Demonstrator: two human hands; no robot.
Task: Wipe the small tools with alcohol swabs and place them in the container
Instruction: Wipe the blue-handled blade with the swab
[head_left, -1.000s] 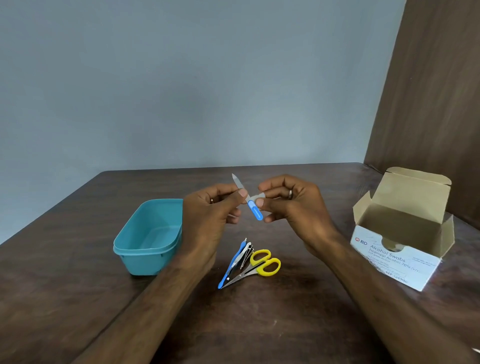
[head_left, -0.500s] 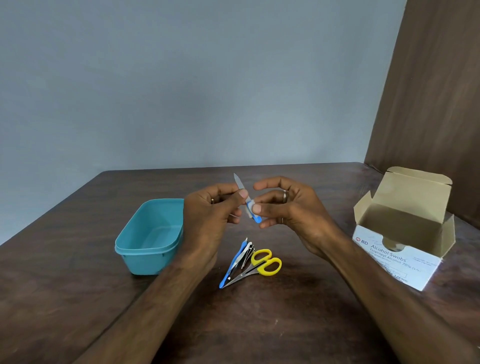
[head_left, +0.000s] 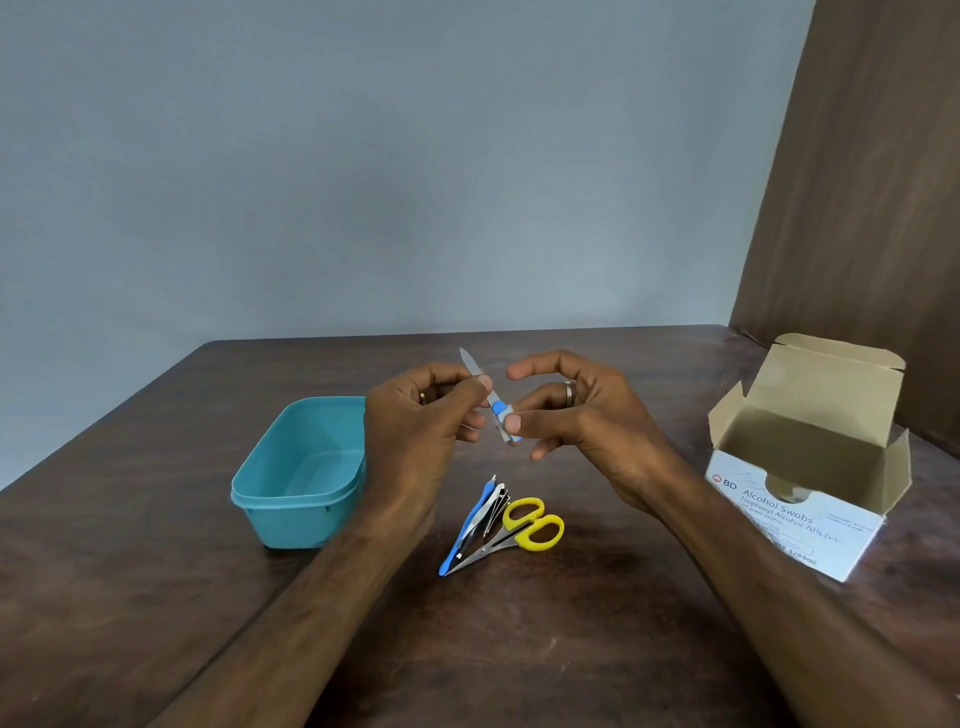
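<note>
1. Holding a small nail file (head_left: 491, 399) up above the bench (head_left: 571, 649), the left hand (head_left: 415, 415) pinches its metal blade between thumb and fingers, so this grip is clenched round the file.
2. The file is tilted, its pointed metal tip up and to the left, its blue handle end down and to the right.
3. The right hand (head_left: 576, 410) pinches the blue handle end between thumb and a fingertip, with a small whitish swab (head_left: 503, 419) against it; the forefinger arches above, clear of the file. A ring sits on one finger.
4. On the bench below the hands lies a bunched heap of small tools: yellow-handled scissors (head_left: 524, 527), a blue-handled tool (head_left: 465, 530) and metal clippers (head_left: 491, 509), touching one another.
5. A teal plastic container (head_left: 291, 499) stands open to the left, just beside the left wrist; nothing shows inside it.
6. An opened cardboard box of alcohol swabs (head_left: 800, 499) stands well apart on the right, its lid flap upright.
</note>
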